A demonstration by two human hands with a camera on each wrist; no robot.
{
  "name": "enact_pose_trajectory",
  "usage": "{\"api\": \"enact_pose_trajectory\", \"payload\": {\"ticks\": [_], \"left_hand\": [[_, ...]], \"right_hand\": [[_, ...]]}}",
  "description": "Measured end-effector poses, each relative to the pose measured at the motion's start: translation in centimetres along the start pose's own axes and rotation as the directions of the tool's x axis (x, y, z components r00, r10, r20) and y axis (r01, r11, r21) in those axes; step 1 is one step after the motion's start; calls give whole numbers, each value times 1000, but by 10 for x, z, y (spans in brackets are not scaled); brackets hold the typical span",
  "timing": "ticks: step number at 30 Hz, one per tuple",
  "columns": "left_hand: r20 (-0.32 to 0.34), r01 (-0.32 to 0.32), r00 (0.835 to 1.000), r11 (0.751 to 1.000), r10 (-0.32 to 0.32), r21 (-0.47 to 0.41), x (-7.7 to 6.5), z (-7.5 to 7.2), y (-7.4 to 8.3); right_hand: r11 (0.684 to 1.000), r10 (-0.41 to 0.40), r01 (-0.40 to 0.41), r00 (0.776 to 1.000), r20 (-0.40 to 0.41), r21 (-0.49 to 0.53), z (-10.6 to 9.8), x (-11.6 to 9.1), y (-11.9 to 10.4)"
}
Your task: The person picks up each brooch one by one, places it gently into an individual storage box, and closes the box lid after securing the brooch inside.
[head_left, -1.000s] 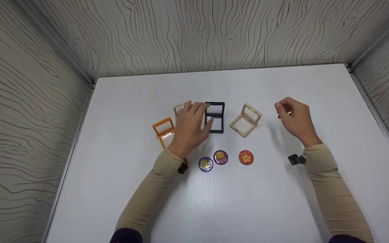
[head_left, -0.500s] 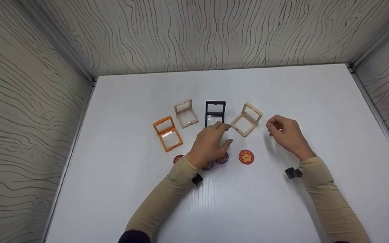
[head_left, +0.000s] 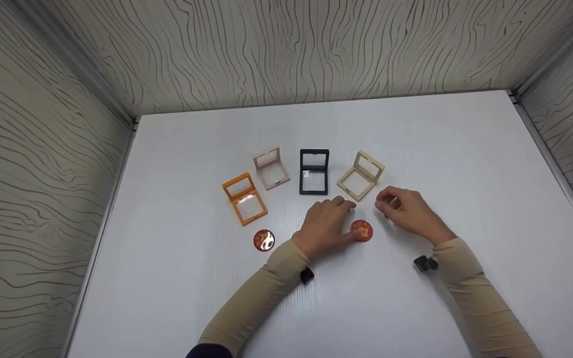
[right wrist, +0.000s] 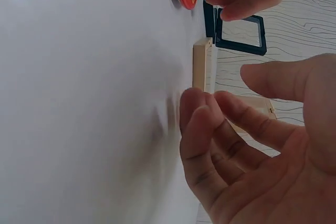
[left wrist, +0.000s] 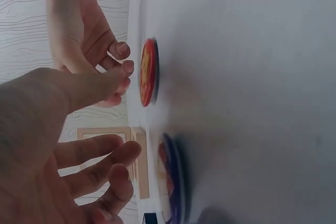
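Observation:
My left hand (head_left: 325, 227), its fingers relaxed and holding nothing, hovers at a round red badge (head_left: 363, 231) with a yellow star. Its thumb overlaps the badge's left edge in the head view; the left wrist view shows a gap. A purple-rimmed badge (left wrist: 175, 182) lies below that hand, hidden from above. My right hand (head_left: 407, 211) is held loosely curled just right of the red badge, with nothing in its fingers. Above the hands, a cream hinged frame (head_left: 346, 188) stands with its lid raised, beside a black hinged frame (head_left: 314, 192), also raised.
Farther left are a pale pink hinged frame (head_left: 275, 184) and an orange one (head_left: 253, 219), both with lids up. A second red badge (head_left: 261, 240) lies below the orange frame. Wood-patterned panels (head_left: 286, 54) border the white table (head_left: 177, 278) at the back and sides.
My left hand has moved right and toward me, from over the pink and black frames to the red star badge. My right hand has come left and nearer me. The frames stay put.

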State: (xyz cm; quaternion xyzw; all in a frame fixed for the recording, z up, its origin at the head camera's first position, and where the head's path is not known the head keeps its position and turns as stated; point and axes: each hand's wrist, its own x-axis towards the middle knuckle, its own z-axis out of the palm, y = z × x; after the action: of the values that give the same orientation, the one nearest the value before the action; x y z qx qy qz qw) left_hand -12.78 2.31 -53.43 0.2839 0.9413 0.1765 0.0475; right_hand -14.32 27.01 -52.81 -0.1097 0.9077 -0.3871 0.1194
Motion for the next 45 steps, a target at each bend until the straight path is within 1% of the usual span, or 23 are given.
{"api": "enact_pose_trajectory", "payload": {"ticks": [2,5,8,14,19,24,32,37,41,43,45], "left_hand": [[10,-1,1000,1000,1,19,0,2,2],[3,2,1000,999,-2,36,0,4,3],[-4,2,1000,999,-2,37,0,6,5],[14,5,1000,1000,-6,27,-1,10,11],[-5,12,1000,1000,-12,25,0,13,12],[-19,-2,1000,1000,3,30,1,13,11],[-29,-17,999,1000,17,26,1,14,10],[-44,-14,999,998,17,57,3,15,10],[-59,-6,998,999,9,51,5,15,9],[-68,1,998,1000,1,22,6,14,8],[-73,11,997,1000,-13,-26,7,13,7]], "right_hand": [[1000,-4,5,1000,25,-21,3,-1,-2],[998,-29,31,999,39,-53,6,-2,-5],[996,-62,65,997,45,-64,9,-3,-7],[991,-99,106,991,87,-80,15,-8,-6],[987,-138,143,988,76,-76,20,-8,-8],[981,-171,176,983,67,-77,21,-7,-10],[987,-143,148,987,68,-70,23,-6,-10],[989,-138,141,989,55,-54,24,-6,-9],[994,-108,107,992,66,14,22,-5,-8],[995,-86,81,993,82,62,22,-4,-7],[994,-65,56,994,89,99,23,-4,-6]]}}
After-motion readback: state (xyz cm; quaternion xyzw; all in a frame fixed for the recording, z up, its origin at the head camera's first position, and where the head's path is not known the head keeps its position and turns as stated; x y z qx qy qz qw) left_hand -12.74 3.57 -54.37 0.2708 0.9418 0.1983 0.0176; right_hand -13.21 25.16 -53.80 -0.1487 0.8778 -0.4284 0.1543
